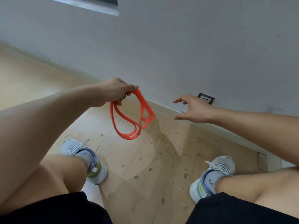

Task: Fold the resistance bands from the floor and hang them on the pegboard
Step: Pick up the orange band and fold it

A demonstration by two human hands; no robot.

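An orange resistance band, doubled into several loops, hangs in the air above the wooden floor. My left hand grips its top, fingers curled round the gathered strands. My right hand is a short way to the right of the band, fingers spread and holding nothing, not touching the band. No pegboard is in view.
A grey wall with a baseboard runs diagonally behind the hands, with a wall socket just beyond my right hand. My two sneakers stand apart on the wooden floor, which is littered with small dark scraps.
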